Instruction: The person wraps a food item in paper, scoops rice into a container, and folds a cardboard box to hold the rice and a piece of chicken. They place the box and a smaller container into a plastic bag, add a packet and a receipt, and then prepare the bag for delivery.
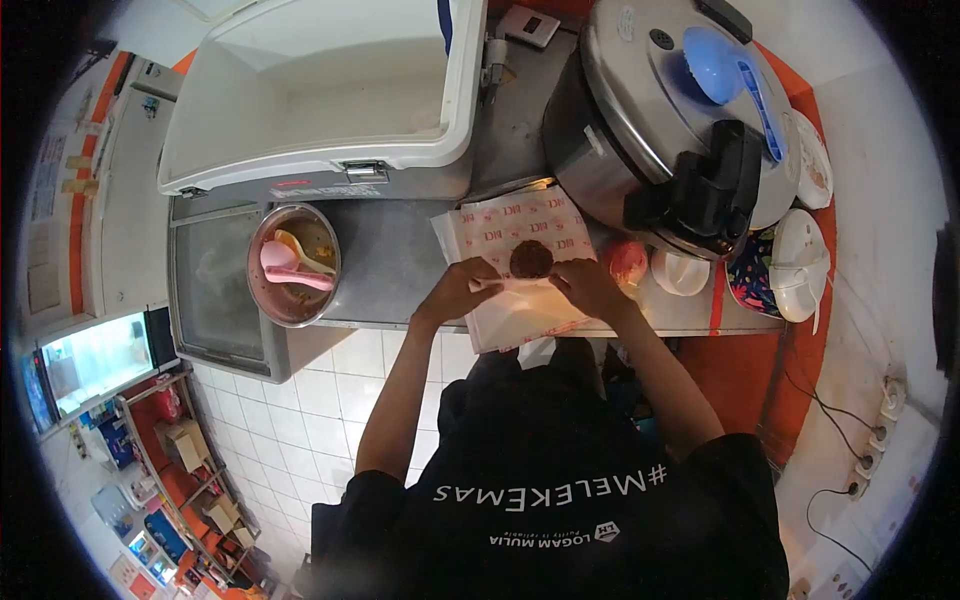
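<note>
A stack of printed food wrapping paper point(490, 228) lies at the counter's front edge, and a dark brown round lump of food point(531, 259) sits on the top sheet. My left hand point(460, 288) pinches the paper to the left of the lump, with fingers closed. On the other side, my right hand point(590, 289) grips the sheet just right of the lump, its fingertips close to the food. Between my hands the near part of the sheet is lifted and slopes toward me.
A metal bowl point(327, 308) with pink and cream utensils stands to the left, below an open white cooler point(320, 165). A large steel rice cooker point(590, 160) with a blue scoop point(714, 68) on its lid is at right. White cups point(680, 271) stand near it.
</note>
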`<state>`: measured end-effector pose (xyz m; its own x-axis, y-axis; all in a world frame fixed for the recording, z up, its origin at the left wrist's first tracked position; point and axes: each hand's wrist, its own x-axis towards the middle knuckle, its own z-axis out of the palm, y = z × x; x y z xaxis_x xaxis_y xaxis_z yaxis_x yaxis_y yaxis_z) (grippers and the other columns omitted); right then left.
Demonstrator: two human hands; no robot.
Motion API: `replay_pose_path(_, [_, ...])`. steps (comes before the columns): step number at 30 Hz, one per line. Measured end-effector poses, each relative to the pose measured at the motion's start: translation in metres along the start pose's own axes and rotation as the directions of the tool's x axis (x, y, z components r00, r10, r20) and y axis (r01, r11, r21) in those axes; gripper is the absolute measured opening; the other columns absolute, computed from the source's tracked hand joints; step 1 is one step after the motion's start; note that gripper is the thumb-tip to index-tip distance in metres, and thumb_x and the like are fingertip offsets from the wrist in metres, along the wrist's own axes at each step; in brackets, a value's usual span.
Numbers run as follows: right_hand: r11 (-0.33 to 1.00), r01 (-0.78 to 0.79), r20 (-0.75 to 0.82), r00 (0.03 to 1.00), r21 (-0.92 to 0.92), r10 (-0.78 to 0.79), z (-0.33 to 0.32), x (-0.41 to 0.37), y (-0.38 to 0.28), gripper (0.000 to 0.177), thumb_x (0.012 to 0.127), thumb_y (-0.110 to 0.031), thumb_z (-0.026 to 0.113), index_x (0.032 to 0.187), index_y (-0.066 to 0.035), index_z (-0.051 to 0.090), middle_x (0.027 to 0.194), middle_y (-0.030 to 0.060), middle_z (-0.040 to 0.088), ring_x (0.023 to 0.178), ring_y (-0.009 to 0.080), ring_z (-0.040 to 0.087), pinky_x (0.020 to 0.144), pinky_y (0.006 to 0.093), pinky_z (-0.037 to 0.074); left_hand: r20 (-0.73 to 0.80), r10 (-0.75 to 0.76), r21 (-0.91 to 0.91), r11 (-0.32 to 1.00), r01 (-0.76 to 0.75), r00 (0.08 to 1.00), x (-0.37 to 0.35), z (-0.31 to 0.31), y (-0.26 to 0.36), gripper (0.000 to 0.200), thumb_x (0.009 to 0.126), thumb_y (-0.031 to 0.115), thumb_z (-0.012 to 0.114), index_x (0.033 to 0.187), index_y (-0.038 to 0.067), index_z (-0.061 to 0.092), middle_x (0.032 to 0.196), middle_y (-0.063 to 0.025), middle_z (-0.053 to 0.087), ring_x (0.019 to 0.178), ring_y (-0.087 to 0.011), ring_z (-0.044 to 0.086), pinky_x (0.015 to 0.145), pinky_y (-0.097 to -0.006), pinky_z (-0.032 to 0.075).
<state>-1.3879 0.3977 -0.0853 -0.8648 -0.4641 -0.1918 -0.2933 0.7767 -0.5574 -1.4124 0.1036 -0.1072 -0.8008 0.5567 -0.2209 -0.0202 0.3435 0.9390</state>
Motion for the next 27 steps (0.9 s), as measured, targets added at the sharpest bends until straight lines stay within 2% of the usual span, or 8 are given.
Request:
replay_pose_path(8, [0.974, -0.132, 0.018, 0.991, 0.182, 0.131, -0.007, 0.007, 0.037, 0.015, 0.092, -0.011, 0.062, 0.105, -0.003, 0.064, 0.093, 0.0173, 0.071, 0.088, 0.0365, 0.069, 0.078, 0.0467, 0.054, -0.069, -0.206, -0.120, 0.973, 0.197, 0.976, 0.024, 0.001, 0.000, 0.029, 0.096, 0.024, 0.066, 0.099, -0.005, 0.069, 0.092, -0.0175, 0.073, 0.083, -0.0323, 0.070, 0.074, -0.0410, 0.056])
replay_pose_path(10, [0.952, -0.255, -0.084, 0.959, 0.169, 0.272, 0.000, 0.013, 0.040, 0.018, 0.089, -0.009, 0.062, 0.106, -0.004, 0.064, 0.100, 0.0174, 0.070, 0.093, 0.0355, 0.068, 0.083, 0.0453, 0.053, -0.264, -0.152, 0.107, 0.977, 0.186, 0.952, 0.032, 0.017, -0.026, 0.026, 0.096, 0.022, 0.064, 0.094, -0.004, 0.068, 0.088, -0.0202, 0.072, 0.080, -0.0372, 0.069, 0.072, -0.0432, 0.056])
replay_pose_path(13, [0.874, -0.325, -0.497, 0.860, -0.361, 0.115, 0.017, 0.019, 0.020, 0.021, 0.084, -0.006, 0.063, 0.105, -0.002, 0.063, 0.115, 0.0166, 0.064, 0.110, 0.0342, 0.060, 0.092, 0.0460, 0.048, -0.473, 0.005, 0.324, 0.931, 0.169, 0.881, 0.038, 0.050, -0.062, 0.023, 0.096, 0.020, 0.061, 0.091, -0.001, 0.065, 0.083, -0.0238, 0.069, 0.079, -0.0429, 0.068, 0.071, -0.0479, 0.055])
replay_pose_path(15, [0.947, -0.318, -0.318, 0.903, -0.041, 0.289, 0.021, 0.011, -0.016, 0.028, 0.082, -0.007, 0.062, 0.110, -0.001, 0.063, 0.121, 0.0175, 0.058, 0.116, 0.0352, 0.054, 0.098, 0.0474, 0.044, -0.480, 0.031, 0.409, 0.892, 0.193, 0.877, 0.036, 0.063, -0.082, 0.020, 0.097, 0.021, 0.058, 0.096, 0.002, 0.063, 0.084, -0.0265, 0.069, 0.078, -0.0456, 0.068, 0.070, -0.0549, 0.054])
replay_pose_path(18, [0.981, -0.028, -0.286, 0.958, -0.191, -0.028, 0.059, -0.011, -0.050, 0.043, 0.083, -0.009, 0.060, 0.124, 0.003, 0.059, 0.128, 0.0223, 0.052, 0.123, 0.0389, 0.049, 0.101, 0.0506, 0.042, -0.562, -0.048, 0.379, 0.872, 0.309, 0.825, 0.028, 0.067, -0.054, 0.010, 0.096, 0.014, 0.058, 0.097, 0.004, 0.060, 0.077, -0.0216, 0.066, 0.073, -0.0441, 0.066, 0.066, -0.0517, 0.054])
replay_pose_path(19, [0.977, -0.082, -0.230, 0.973, -0.195, 0.036, 0.069, -0.013, -0.056, 0.061, 0.083, -0.010, 0.062, 0.142, -0.002, 0.048, 0.141, 0.0263, 0.042, 0.133, 0.0455, 0.041, 0.111, 0.0534, 0.035, -0.576, -0.092, 0.361, 0.863, 0.353, 0.812, 0.023, 0.063, -0.036, 0.012, 0.096, 0.017, 0.057, 0.097, 0.005, 0.061, 0.081, -0.0229, 0.068, 0.076, -0.0445, 0.067, 0.067, -0.0536, 0.054])
replay_pose_path(24, [0.957, -0.156, -0.230, 0.968, -0.246, 0.099, 0.074, -0.011, -0.063, 0.068, 0.083, -0.007, 0.058, 0.148, -0.005, 0.041, 0.149, 0.0277, 0.034, 0.145, 0.0470, 0.026, 0.118, 0.0567, 0.026, -0.599, -0.248, 0.407, 0.725, 0.556, 0.761, -0.005, 0.045, -0.008, 0.019, 0.096, 0.024, 0.059, 0.095, 0.006, 0.063, 0.087, -0.0238, 0.072, 0.079, -0.0432, 0.070, 0.069, -0.0541, 0.056])
replay_pose_path(27, [0.956, -0.156, -0.220, 0.970, -0.248, 0.101, 0.075, -0.013, -0.059, 0.069, 0.083, -0.007, 0.058, 0.150, -0.006, 0.040, 0.151, 0.0280, 0.032, 0.147, 0.0468, 0.024, 0.119, 0.0575, 0.025, -0.487, -0.203, 0.516, 0.718, 0.468, 0.849, -0.023, 0.047, -0.019, 0.017, 0.087, 0.017, 0.070, 0.095, 0.002, 0.065, 0.080, -0.0223, 0.071, 0.070, -0.0428, 0.069, 0.062, -0.0495, 0.056])
